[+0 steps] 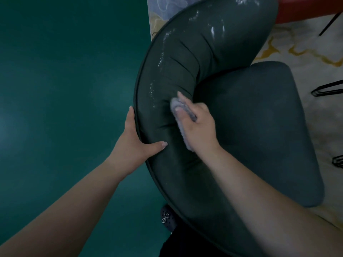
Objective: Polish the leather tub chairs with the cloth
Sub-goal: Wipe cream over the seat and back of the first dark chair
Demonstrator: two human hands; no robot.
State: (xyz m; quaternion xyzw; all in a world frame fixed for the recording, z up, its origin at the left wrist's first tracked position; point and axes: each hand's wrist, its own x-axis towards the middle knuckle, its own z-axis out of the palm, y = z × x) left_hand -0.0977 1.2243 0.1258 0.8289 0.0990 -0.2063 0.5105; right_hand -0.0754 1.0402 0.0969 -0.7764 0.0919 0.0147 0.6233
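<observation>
Bare forearms reach in from 6 o'clock. Left hand (136, 140) braces outer rim of dark green tub chair (185, 58), fingers straight down the outside, thumb spread across top padding. Right hand (197, 125) clutches grey cloth (175, 105), pressing it on curved backrest's inner face near centre. Wet sheen streaks backrest toward 12 o'clock. Seat cushion (259, 127) at 3 o'clock. Patterned rug (306, 47) beyond; black shoe (167, 217) at 6 o'clock.
</observation>
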